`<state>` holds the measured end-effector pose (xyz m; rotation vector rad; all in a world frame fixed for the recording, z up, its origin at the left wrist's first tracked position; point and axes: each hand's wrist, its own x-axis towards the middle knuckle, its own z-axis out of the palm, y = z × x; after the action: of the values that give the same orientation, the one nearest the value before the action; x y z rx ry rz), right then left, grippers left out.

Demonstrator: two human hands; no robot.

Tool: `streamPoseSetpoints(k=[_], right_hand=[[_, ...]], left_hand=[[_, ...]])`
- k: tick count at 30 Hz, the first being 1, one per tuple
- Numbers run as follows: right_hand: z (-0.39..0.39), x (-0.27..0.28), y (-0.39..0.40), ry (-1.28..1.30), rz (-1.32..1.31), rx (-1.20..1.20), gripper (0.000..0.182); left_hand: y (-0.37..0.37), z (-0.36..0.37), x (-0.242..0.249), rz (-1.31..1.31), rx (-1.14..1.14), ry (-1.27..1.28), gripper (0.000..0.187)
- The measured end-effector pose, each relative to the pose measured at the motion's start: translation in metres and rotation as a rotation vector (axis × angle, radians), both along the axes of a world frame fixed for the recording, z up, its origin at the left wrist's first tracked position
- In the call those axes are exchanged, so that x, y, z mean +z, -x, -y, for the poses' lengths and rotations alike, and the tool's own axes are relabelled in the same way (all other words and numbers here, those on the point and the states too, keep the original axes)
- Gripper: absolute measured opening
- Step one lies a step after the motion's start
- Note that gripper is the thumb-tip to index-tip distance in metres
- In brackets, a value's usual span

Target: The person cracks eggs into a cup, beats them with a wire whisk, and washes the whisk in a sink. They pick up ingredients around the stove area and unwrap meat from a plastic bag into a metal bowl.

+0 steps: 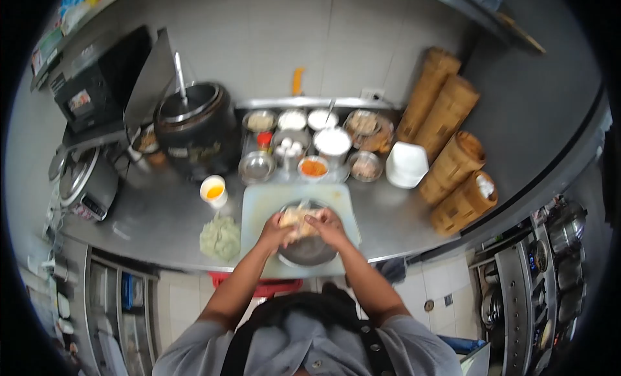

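Observation:
Both hands grip a pale yellow-pink piece that looks like raw chicken [299, 219], held above a round metal bowl [307, 252]. My left hand [276, 232] has its fingers closed round the piece's left side. On the right side, my right hand [328, 227] is closed on it with the thumb on top. Under the bowl lies a pale cutting board [259, 204]. A crumpled greenish cloth [220, 238] rests left of the board, and behind it stands a white cup with something yellow inside [213, 192]. Blur hides the piece's finer detail.
Behind the board sit several bowls, including shredded orange food [313, 168], eggs [289, 147] and white powder [332, 142]. White foam trays [407, 164] and stacked bamboo steamers [453, 162] stand right. A large dark pot [197, 133] and a rice cooker [84, 182] occupy the left.

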<state>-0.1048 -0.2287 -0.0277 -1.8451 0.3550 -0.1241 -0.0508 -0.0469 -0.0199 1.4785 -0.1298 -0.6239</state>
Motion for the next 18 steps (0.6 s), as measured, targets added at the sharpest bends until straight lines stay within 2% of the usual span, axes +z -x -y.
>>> streamPoseSetpoints(k=[2,4,5,6,8,10,11,15,18], right_hand=[[-0.001,-0.036,0.001,0.043,0.172,-0.010,0.026],[-0.008,-0.010,0.014,0.094,0.199,0.001,0.024],[-0.014,-0.009,0.013,0.274,0.201,-0.066,0.021],[-0.021,-0.005,0.013,0.455,0.206,-0.133,0.019],[-0.023,-0.005,0.011,0.526,0.164,-0.141,0.010],[-0.015,-0.018,0.004,0.550,0.200,-0.163,0.007],[-0.014,-0.019,0.003,0.534,0.201,-0.119,0.012],[-0.014,-0.013,-0.002,0.242,0.220,-0.062,0.016],[0.007,-0.011,-0.009,0.200,0.162,0.040,0.021]], left_hand=[[-0.001,0.002,-0.004,-0.002,0.027,-0.006,0.034],[0.002,0.014,-0.012,0.130,0.124,-0.085,0.029],[0.003,0.018,-0.014,0.176,0.149,-0.121,0.026],[0.005,0.021,-0.007,0.191,0.128,-0.273,0.027],[0.001,0.026,-0.036,0.718,0.254,-0.463,0.030],[0.003,0.029,-0.024,0.623,0.193,-0.554,0.032],[0.004,0.031,-0.015,0.576,0.161,-0.596,0.033],[0.009,0.043,0.008,0.601,0.128,-0.725,0.028],[0.000,0.029,0.010,0.379,0.012,-0.439,0.021]])
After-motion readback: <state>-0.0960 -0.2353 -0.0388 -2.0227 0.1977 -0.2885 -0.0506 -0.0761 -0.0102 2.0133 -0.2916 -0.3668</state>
